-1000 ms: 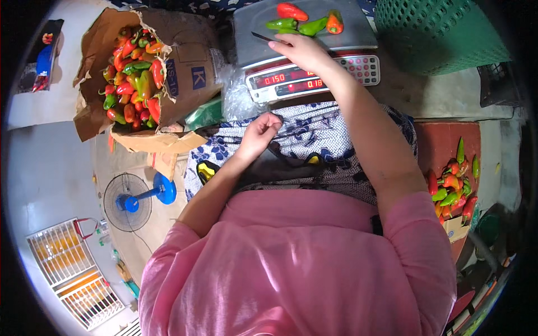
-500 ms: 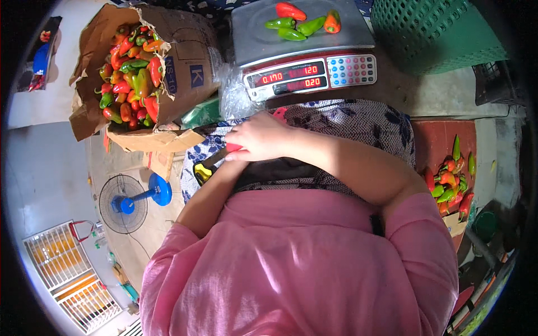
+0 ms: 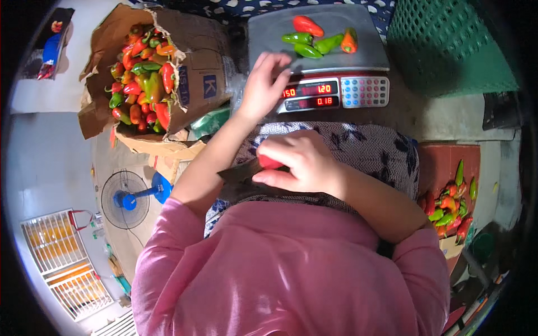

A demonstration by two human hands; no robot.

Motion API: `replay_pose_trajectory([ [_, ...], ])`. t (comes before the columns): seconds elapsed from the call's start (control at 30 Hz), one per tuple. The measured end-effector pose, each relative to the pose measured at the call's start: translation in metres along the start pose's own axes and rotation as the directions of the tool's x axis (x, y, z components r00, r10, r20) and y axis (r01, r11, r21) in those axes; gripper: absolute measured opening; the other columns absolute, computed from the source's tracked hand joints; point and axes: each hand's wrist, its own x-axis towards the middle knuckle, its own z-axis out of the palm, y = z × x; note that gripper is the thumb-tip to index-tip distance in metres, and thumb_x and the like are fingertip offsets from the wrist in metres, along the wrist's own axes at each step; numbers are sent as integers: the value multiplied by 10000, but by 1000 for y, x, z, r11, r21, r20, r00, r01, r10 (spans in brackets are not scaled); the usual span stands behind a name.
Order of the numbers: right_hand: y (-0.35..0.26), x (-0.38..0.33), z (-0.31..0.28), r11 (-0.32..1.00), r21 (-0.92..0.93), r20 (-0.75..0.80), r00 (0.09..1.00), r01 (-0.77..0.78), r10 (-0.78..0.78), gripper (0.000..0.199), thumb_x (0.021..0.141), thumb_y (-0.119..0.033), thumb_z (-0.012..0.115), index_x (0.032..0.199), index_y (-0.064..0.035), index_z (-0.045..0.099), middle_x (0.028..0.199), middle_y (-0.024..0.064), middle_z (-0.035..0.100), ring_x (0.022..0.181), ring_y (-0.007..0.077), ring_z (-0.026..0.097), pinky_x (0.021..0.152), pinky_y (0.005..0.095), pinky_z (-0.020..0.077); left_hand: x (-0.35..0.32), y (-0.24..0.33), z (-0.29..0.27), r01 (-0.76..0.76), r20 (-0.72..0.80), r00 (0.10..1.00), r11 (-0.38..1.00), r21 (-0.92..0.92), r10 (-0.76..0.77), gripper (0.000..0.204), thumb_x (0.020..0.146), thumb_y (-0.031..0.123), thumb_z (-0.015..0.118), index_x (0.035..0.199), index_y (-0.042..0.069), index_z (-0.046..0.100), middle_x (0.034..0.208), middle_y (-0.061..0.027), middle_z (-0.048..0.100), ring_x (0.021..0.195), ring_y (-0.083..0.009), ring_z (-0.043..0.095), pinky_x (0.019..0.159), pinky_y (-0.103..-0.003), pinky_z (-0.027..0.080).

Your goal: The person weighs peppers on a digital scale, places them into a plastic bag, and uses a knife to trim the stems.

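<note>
My left hand (image 3: 262, 85) reaches over the left front corner of a digital weighing scale (image 3: 264, 51). Its fingers are apart, with nothing visible in them, and it covers part of the lit display. On the grey pan lie several peppers: a red pepper (image 3: 307, 26), green ones (image 3: 329, 43) and an orange-red pepper (image 3: 349, 41). Over my lap, my right hand (image 3: 305, 163) is closed round the red handle of a knife (image 3: 241, 171). Its dark blade points left, close to my left forearm. Patterned cloth (image 3: 358, 151) covers my lap.
A torn cardboard box (image 3: 196, 64) full of mixed peppers stands at the far left. A green perforated basket (image 3: 443, 45) is at the far right. Loose peppers (image 3: 448, 204) lie on a red surface at right. A blue fan (image 3: 126, 199) stands on the floor at left.
My left hand has left my right hand and moved forward to the scale, fingers spreading. My right hand has shifted slightly right and nearer with the knife. The scale's lit readout has changed.
</note>
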Motion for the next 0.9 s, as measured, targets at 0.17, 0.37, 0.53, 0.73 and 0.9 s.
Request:
replay_pose_trajectory([
  [0.17,8,-2,-7,998,-8,65,996,-60,60,299,775,-324,719,845,-77,565,679,71,570,600,283,596,522,371,460,53,0,22,-156,-42,983,943,295,176,397,776,124,646,1159,89,548,1116,-148,512,1065,-348,469,938,-400,385],
  [0.37,0,-4,8,998,54,122,991,39,-45,315,756,-321,737,854,-80,560,745,69,579,628,271,597,540,369,465,54,-13,16,-130,-26,987,880,457,160,431,728,162,646,1153,151,577,1163,-105,503,1081,-325,448,881,-453,375],
  [0.53,-9,5,4,999,36,172,985,-9,2,308,753,-307,742,839,-71,566,688,72,571,591,273,595,517,368,458,40,-36,34,-178,53,974,609,773,218,351,698,211,673,1021,112,579,1047,-95,535,1033,-288,484,895,-520,331],
  [0.73,-1,2,3,991,59,215,971,-119,103,251,753,-238,698,855,-43,578,730,114,596,631,321,601,582,379,478,22,-41,8,-218,17,969,814,539,248,299,748,238,687,1006,140,570,927,-30,585,1014,-233,511,944,-507,297],
  [0.9,-3,2,14,991,-15,256,957,-135,134,242,731,-223,672,837,-33,566,726,129,591,645,338,598,600,400,476,21,-44,29,-108,-3,991,796,596,137,370,719,338,698,1021,145,603,922,-13,594,964,-207,519,924,-482,300],
])
